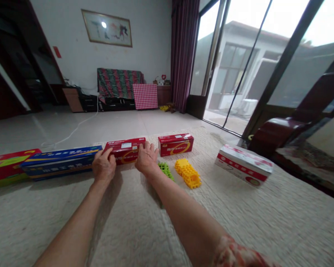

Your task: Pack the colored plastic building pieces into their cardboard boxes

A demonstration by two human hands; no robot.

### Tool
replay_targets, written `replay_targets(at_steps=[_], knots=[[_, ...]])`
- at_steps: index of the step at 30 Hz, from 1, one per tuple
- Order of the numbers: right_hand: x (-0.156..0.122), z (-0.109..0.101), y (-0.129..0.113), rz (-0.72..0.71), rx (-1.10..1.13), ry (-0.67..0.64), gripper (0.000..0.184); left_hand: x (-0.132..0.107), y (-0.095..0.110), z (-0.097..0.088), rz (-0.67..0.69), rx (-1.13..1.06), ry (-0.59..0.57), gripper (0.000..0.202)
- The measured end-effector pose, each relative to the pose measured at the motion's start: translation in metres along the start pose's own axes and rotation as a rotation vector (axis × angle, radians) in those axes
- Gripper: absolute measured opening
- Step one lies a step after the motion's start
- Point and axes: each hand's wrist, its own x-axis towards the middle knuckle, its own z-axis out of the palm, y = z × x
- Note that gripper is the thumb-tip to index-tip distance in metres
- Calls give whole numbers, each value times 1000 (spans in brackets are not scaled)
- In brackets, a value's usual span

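Observation:
A long red box (pixel 126 151) with yellow and white print lies between my two hands on the cream cover. My left hand (pixel 103 165) grips its left end, fingers bent over the top edge. At the opposite end my right hand (pixel 146 157) holds it, fingers over the top. To the left, a blue box (pixel 62 163) stands in line with it, close to my left hand. Past a gap on the right sits a shorter red box (pixel 176 145). Green plastic lattice blocks (pixel 166 170) are partly hidden behind my right forearm, and yellow ones (pixel 188 172) lie beside them.
A red, yellow and green box (pixel 8 167) touches the blue box's far left end. A white and red box (pixel 243 165) stands apart on the right. Dark red wooden furniture (pixel 278 137) edges the right side. A white cable (pixel 83 122) runs over the tiled floor.

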Motion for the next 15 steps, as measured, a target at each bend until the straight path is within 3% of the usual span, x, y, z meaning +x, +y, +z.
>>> replay_targets(at_steps=[5, 10, 15], knots=[[13, -25, 27, -154, -77, -66, 44, -8, 0, 8, -4, -112, 105, 42], [42, -55, 97, -163, -180, -65, 70, -10, 3, 6, -23, -134, 163, 36], [65, -54, 159, -152, -265, -203, 87, -11, 8, 1, -16, -122, 212, 34]])
